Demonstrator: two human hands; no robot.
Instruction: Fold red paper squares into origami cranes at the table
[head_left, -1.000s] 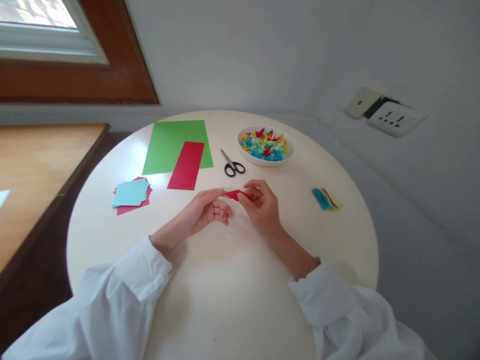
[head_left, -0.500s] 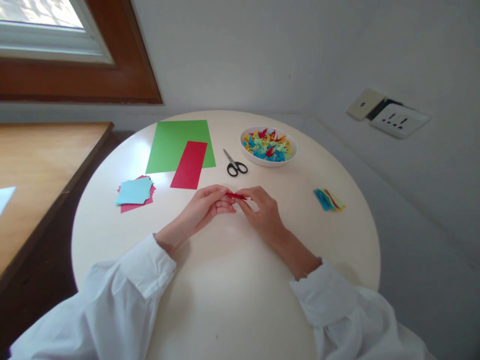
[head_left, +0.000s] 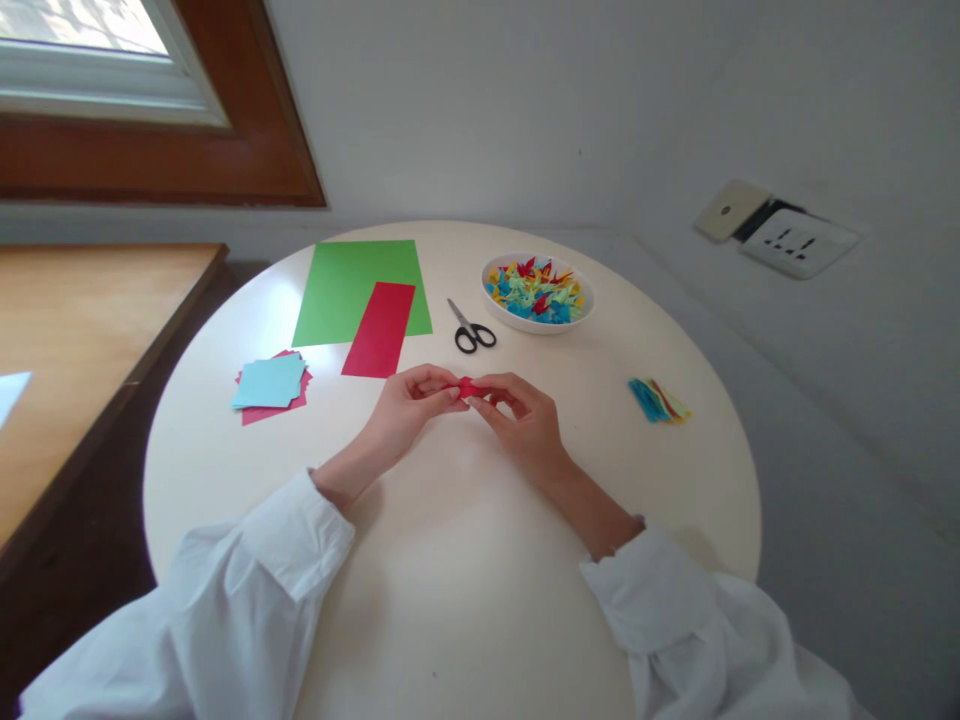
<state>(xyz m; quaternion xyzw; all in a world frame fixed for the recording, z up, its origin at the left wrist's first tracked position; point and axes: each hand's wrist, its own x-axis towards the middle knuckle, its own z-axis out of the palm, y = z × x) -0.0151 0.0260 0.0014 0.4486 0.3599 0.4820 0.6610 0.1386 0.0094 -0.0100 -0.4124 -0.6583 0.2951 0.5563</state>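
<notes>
Between my two hands is a small folded piece of red paper (head_left: 468, 387), pinched over the middle of the round white table (head_left: 450, 600). My left hand (head_left: 420, 395) grips its left end between thumb and fingers. The right end is held by my right hand (head_left: 521, 410), thumb below and index finger above. Fingertips cover much of the paper, so its exact folded shape is hard to make out. Just beyond my hands lie scissors (head_left: 466, 328) with black handles. A red paper rectangle (head_left: 380, 330) overlaps a green sheet (head_left: 352, 290) behind my left hand.
A white bowl (head_left: 536, 327) full of colourful folded paper pieces stands at the back right. Flat folded strips (head_left: 658, 400) lie at the right. Stacked light-blue and red paper squares (head_left: 270, 383) are at the left. A wooden table (head_left: 105, 330) stands beyond the left edge.
The red paper has turned from a thin, edge-on sliver to showing a broader face. My left fingers have curled in closer around it, and my right hand has barely moved.
</notes>
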